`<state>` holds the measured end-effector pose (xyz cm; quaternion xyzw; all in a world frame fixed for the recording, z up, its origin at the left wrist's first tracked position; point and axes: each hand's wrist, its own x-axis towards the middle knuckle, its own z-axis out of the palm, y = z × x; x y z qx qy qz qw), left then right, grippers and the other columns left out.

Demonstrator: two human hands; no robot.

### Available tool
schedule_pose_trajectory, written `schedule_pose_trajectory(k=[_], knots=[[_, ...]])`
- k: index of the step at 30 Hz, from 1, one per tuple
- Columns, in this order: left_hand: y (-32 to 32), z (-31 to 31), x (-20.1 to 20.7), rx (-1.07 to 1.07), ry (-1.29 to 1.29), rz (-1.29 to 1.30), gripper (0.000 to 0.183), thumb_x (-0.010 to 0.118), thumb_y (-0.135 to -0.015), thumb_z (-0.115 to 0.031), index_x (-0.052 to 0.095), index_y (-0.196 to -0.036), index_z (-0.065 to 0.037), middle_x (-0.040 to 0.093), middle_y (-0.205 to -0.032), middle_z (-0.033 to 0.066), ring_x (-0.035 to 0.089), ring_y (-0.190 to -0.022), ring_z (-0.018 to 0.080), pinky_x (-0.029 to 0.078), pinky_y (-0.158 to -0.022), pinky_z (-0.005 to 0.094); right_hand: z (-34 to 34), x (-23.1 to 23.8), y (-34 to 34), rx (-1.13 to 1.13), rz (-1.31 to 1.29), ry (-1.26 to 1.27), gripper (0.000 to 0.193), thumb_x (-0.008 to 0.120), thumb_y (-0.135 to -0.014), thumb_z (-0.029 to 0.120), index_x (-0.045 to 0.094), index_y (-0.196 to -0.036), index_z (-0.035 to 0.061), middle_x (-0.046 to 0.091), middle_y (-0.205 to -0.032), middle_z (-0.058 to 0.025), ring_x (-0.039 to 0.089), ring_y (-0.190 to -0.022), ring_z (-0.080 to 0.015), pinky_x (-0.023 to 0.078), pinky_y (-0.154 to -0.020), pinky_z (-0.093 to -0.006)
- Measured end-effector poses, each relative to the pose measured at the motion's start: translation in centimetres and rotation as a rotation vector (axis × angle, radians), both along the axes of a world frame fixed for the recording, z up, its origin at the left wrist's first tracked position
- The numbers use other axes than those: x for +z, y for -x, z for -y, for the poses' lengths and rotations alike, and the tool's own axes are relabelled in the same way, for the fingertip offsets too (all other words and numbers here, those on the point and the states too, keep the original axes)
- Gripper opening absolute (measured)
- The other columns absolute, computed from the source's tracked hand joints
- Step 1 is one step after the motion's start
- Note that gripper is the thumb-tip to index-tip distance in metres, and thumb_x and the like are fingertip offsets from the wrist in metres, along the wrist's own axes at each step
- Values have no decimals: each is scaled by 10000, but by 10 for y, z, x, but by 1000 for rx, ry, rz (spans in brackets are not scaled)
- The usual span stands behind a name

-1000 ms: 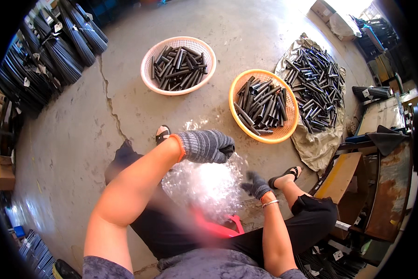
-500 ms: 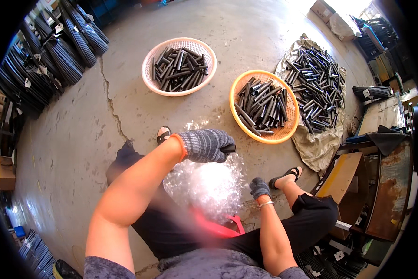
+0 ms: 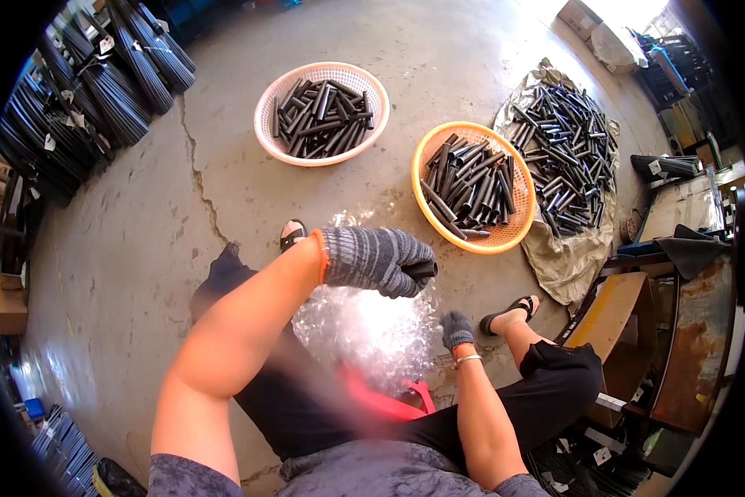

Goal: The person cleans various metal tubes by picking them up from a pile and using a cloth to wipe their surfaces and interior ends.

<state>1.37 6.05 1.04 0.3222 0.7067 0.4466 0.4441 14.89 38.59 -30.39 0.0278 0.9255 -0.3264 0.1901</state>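
Note:
My left hand (image 3: 376,261), in a grey knitted glove with an orange cuff, is wrapped round a short black tube (image 3: 423,270). Only the tube's end shows past the fingers; the glove covers the rest. Lower and to the right, my right hand (image 3: 457,330), also gloved, has its fingers curled, and what they hold is hidden. Under and between both hands lies a bright heap of clear, shiny plastic scraps (image 3: 372,331). A red plastic piece (image 3: 422,396) pokes out between my legs. Ahead, an orange basket (image 3: 528,195) and a pink basket (image 3: 380,95) hold several black tubes.
Many more black tubes lie loose on a crumpled tan sheet (image 3: 559,269) at the right. Long black rods (image 3: 132,83) stand bundled at the far left. A cardboard box (image 3: 608,319) and a rusty metal panel (image 3: 695,331) stand close on my right. The concrete floor (image 3: 140,248) is cracked.
My left hand has shifted a little to the right, and more of the tube's end now shows. My right hand has moved slightly left and up. The baskets' contents look the same.

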Motion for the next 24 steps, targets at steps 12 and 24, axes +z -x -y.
schedule_pose_trajectory(k=[12, 24], knots=[[-4, 8, -6, -6, 104, -168, 276, 639, -821, -181, 576, -1039, -23, 640, -922, 109, 591, -810, 217, 474, -757, 336, 119, 159, 40, -82, -73, 751, 192, 648, -851, 100, 559, -1014, 51, 623, -899, -56, 566, -725, -147, 461, -614, -277], [-11, 7, -29, 15, -125, -190, 238, 631, -796, -203, 585, -987, -69, 629, -822, 125, 584, -740, 258, 458, -700, 386, 136, 176, 44, -74, 70, 1187, 293, 616, -872, 108, 549, -1151, 47, 624, -933, -54, 561, -770, -112, 472, -695, -268]])
